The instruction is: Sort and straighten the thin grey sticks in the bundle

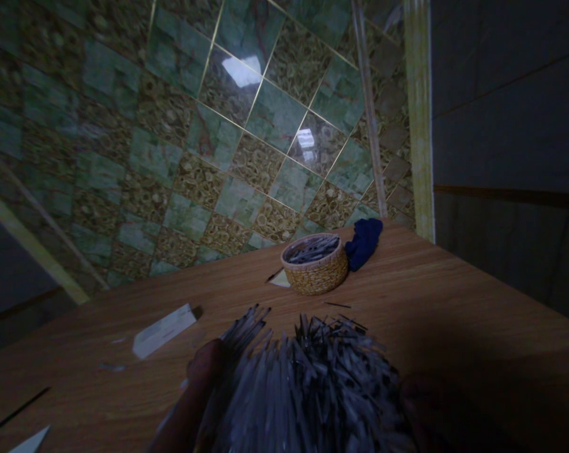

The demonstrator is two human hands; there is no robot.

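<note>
A large pile of thin, pale strips with dark tips (308,390) spreads over the lower middle of the wooden table (383,302). On the pile's left side my left hand (204,368) is closed around a bundle of the strips (247,330), whose ends stick out beyond the fingers. My right hand (421,390) lies in deep shadow at the right edge of the pile; its fingers are too dark to make out. Beyond the pile stands a round woven basket (316,277) with more strips inside it.
A dark blue cloth (364,244) lies against the basket's right side. A white box (164,331) is at the left. A dark stick (17,412) and a pale paper corner (32,441) lie at the lower left. Tiled wall (256,163) rises behind the table.
</note>
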